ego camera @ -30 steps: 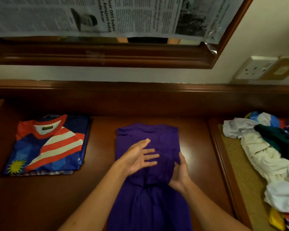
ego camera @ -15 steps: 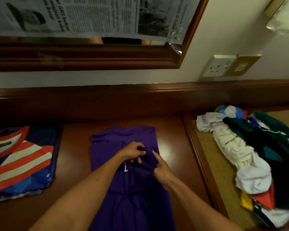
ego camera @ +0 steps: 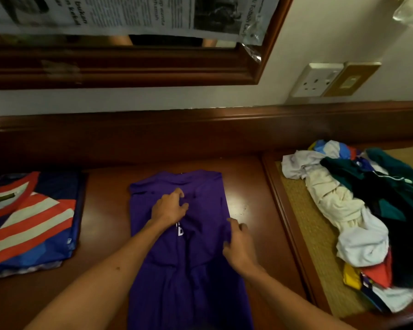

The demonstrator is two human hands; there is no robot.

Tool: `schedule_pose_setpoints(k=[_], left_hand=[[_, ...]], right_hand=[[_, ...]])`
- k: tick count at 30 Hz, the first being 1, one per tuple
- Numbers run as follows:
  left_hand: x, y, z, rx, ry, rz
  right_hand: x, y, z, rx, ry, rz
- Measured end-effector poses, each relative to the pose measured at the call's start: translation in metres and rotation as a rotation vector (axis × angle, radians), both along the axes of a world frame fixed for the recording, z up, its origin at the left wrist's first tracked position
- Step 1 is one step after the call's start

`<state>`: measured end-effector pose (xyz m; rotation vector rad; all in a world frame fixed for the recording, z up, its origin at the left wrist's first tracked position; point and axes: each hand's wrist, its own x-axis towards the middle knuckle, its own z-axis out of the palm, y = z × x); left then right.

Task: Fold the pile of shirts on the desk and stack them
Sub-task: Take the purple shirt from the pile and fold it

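Purple shirt point(ego camera: 188, 258) lies lengthwise in the middle of the dark wooden desk point(ego camera: 250, 186), collar end toward the wall, sides folded inward into a narrow strip; the lower end runs off the near edge of the view. A bit of white lettering shows on the cloth just below the left wrist. Left hand point(ego camera: 168, 207) sits on the upper middle of the shirt, fingers curled and bunching a pinch of purple fabric. Right hand point(ego camera: 239, 246) is at the shirt's right edge, lower down than the left, fingers curled round the folded edge and gripping it; fingertips overlap onto the bare desk. Both forearms reach in from the bottom of the view. To the left, well apart from the purple shirt, a folded jersey point(ego camera: 31, 222) in blue with red and white stripes and a red collar lies flat on top of another folded piece, whose pale edge shows beneath. To the right, on a woven mat point(ego camera: 320, 246) set in a raised wooden frame, lies a loose pile of unfolded shirts point(ego camera: 367, 210): white, cream, dark green, teal, with red, yellow and blue at the near end. On the wall above, a wooden-framed mirror point(ego camera: 153, 67) covered with newspaper point(ego camera: 129, 13); right of it a white socket point(ego camera: 315, 79) beside a brass plate point(ego camera: 351, 79).
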<state>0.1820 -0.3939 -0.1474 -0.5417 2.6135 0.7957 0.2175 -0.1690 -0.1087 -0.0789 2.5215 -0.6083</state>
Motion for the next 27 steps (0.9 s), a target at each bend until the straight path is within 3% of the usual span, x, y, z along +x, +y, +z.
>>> schedule_pose_setpoints(k=[2, 6, 12, 15, 21, 27], left_hand=[[-0.001, -0.001, -0.002, -0.012, -0.043, -0.03], [-0.005, 0.0, -0.005, 0.015, -0.04, -0.014], [-0.013, -0.003, 0.002, 0.037, 0.065, 0.13], [-0.012, -0.003, 0.001, 0.041, 0.073, 0.16], [-0.008, -0.014, -0.013, 0.128, 0.015, 0.192], [-0.007, -0.019, -0.016, 0.156, 0.08, 0.252]], right_hand=[[0.009, -0.006, 0.002, 0.0, 0.077, 0.235], [0.033, -0.026, -0.004, 0.142, -0.075, 0.602], [0.047, -0.039, -0.02, 0.125, -0.097, 0.743], [0.043, -0.038, -0.02, 0.077, -0.103, 0.702], [-0.02, -0.045, -0.015, 0.0, 0.09, 0.328], [-0.078, -0.064, -0.022, 0.234, -0.003, 0.453]])
